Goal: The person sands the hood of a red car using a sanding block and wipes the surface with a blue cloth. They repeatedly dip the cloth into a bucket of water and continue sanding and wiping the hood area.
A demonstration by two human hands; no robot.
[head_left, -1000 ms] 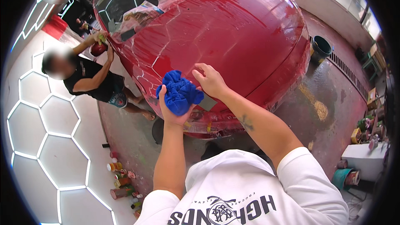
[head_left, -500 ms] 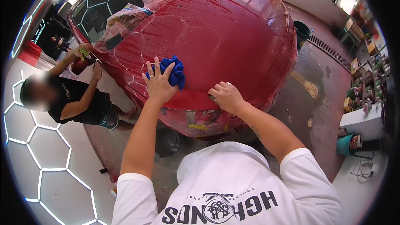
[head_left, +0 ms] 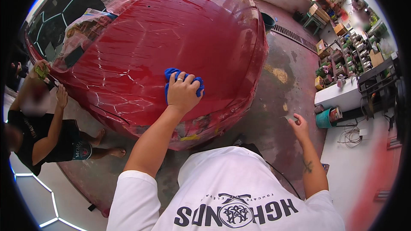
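Note:
My left hand (head_left: pixel 184 93), with a ring on one finger, presses a bunched blue cloth (head_left: pixel 171 74) against the red car hood (head_left: pixel 141 64). Its fingers curl over the cloth. Off to the right, clear of the car, my right hand (head_left: pixel 299 127) hangs above the floor with thumb and fingers drawn together. A small thin pale piece seems to show at its fingertips, too small to name. Wet-looking streaks and pale light reflections mark the hood's left half.
Newspaper and plastic sheeting (head_left: pixel 85 28) cover the windshield edge. At the left a co-worker (head_left: pixel 47 132) holds a yellow-green cloth (head_left: pixel 42 71) by the car's side. A dark bucket (head_left: pixel 268 20), a floor grate (head_left: pixel 295 37), a teal bucket (head_left: pixel 324 119) and crowded shelves of cans (head_left: pixel 351 55) stand right.
My left hand has moved right across the hood with the blue cloth, its spread fingers now curled. My right hand has left the hood's front edge and swung out right. The view has turned right.

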